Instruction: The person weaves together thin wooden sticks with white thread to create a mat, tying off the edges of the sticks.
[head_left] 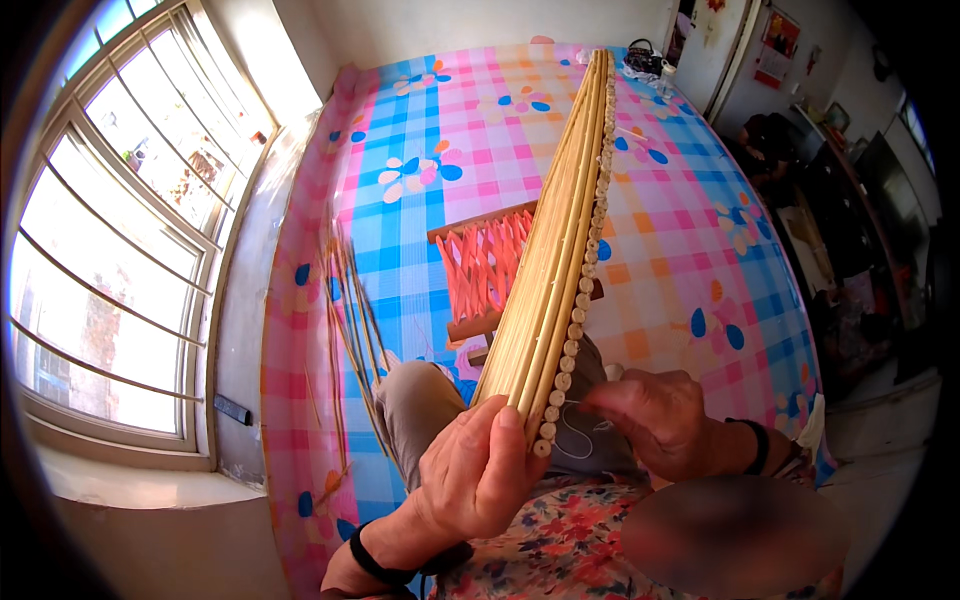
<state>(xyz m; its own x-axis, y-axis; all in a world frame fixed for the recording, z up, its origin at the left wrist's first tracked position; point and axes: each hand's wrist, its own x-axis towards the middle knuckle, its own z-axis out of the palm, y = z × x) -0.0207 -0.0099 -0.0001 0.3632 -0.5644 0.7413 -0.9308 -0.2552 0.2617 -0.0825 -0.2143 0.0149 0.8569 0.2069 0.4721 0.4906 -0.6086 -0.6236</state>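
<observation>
A long panel of pale yellow plant stalks (548, 260), laid side by side, stretches from my lap toward the far side of the bed. Round cut stalk ends line its right edge. My left hand (480, 470) grips the near end, thumb on top and fingers wrapped round it. Just right of that end, my right hand (655, 415) is closed in a pinch, its fingertips slightly blurred. A thin white thread (590, 440) loops between those fingertips and the lowest stalk ends. Whether a needle is in the pinch cannot be made out.
Beyond my knees stands a folding stool (480, 265) with red-pink webbing, partly behind the panel. Loose thin stalks (345, 320) lie on the checked bedsheet (400, 250) at left. A dark remote (232, 409) rests on the windowsill. A black bag (643, 58) sits at the far edge.
</observation>
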